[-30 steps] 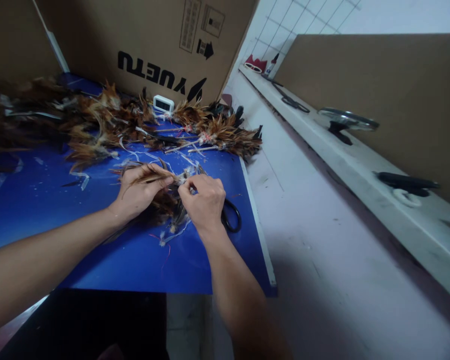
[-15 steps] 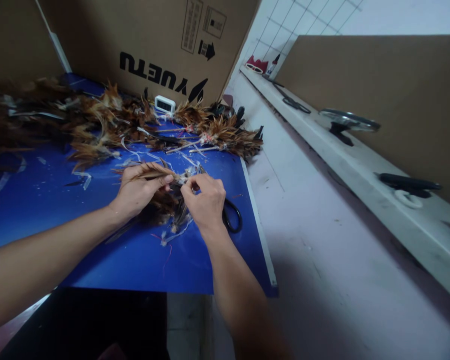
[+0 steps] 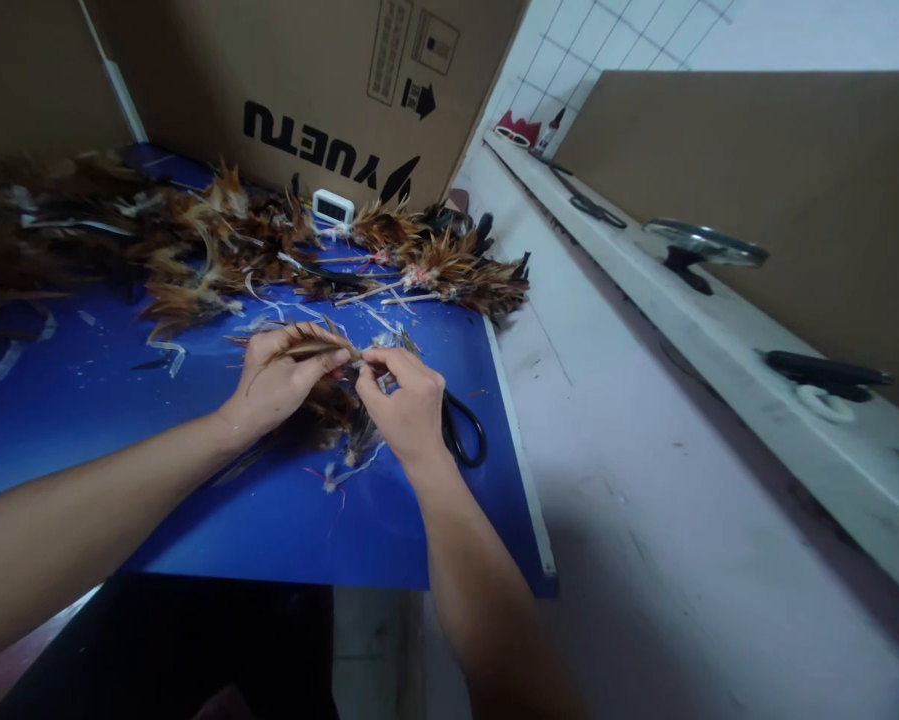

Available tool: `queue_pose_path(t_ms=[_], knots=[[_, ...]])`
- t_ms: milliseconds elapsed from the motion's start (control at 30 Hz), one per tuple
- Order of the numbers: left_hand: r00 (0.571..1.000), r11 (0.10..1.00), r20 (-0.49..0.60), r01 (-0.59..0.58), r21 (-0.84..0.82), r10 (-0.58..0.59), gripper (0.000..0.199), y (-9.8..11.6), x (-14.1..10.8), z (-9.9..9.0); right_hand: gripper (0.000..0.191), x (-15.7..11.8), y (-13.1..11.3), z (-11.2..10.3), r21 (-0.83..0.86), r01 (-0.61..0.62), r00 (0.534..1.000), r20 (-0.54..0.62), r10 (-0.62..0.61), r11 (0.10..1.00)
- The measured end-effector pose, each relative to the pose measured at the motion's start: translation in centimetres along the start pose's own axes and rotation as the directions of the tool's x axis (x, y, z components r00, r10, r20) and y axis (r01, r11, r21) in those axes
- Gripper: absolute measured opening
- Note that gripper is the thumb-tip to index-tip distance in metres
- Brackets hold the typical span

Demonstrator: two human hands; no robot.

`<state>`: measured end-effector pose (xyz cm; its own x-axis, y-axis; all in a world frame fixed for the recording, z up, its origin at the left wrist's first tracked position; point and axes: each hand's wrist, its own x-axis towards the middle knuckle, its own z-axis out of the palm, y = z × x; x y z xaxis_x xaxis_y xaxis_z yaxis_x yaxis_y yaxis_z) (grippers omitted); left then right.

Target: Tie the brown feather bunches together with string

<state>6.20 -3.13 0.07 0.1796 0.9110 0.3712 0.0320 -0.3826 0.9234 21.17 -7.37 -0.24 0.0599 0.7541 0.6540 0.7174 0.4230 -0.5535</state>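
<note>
Currently, left hand [image 3: 278,378] closed, thumb pressing a slim brown feather bundle [image 3: 310,346] against the fingers, above the blue tabletop [image 3: 269,535]. Right hand [image 3: 408,400]: thumb and forefinger drawn close at the bundle's quill ends; cannot tell whether they grip it. Darker feathers [image 3: 327,415] lie below the hands. Black loop handle [image 3: 483,440] beside right wrist. Cardboard box [image 3: 329,60] stands behind.

Dim, uneven light leaves the far-left feathers [image 3: 74,250] dark and smeared, the upper-right wall [image 3: 831,35] brighter.
</note>
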Motion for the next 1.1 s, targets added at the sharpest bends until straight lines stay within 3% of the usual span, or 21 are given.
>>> queue_pose_path(t_ms=[100,300,567,700,867,1000,1100], knots=[[0.999,0.993,0.024,-0.031,0.117,0.028,0.017,-0.4,0.3,-0.3,0.014,0.1,-0.2,-0.1,0.08,-0.083,0.996,0.017,0.082,0.993],[0.998,0.995,0.025,0.05,0.085,-0.052,0.031,-0.9,0.3,-0.2,0.008,0.1,-0.4,0.1,0.191,-0.241,0.97,0.085,0.229,0.951],[0.987,0.987,0.022,0.159,0.016,-0.159,0.034,-1.2,0.2,-0.1,0.005,0.0,-0.3,0.2,0.146,-0.18,0.98,0.116,0.164,0.973],[0.988,0.991,0.074,0.131,0.042,-0.133,0.037,-1.3,0.1,0.0,0.006,-0.2,-0.2,0.4,0.07,-0.113,0.992,0.067,0.108,0.991],[0.993,0.989,0.063,0.088,0.122,-0.096,0.041,-1.7,0.0,-0.1,0.007,-0.3,-0.2,0.7,0.001,-0.083,0.997,0.007,0.083,0.997],[0.987,0.989,0.094,0.124,0.079,-0.131,0.038,-1.4,-0.1,0.0,0.006,-0.1,-0.4,0.4,0.053,-0.186,0.982,0.052,0.184,0.981],[0.976,0.984,0.129,0.178,0.011,-0.178,0.032,-1.0,-0.1,0.1,0.006,0.1,-0.5,0.2,0.181,-0.348,0.933,0.163,0.321,0.92]])
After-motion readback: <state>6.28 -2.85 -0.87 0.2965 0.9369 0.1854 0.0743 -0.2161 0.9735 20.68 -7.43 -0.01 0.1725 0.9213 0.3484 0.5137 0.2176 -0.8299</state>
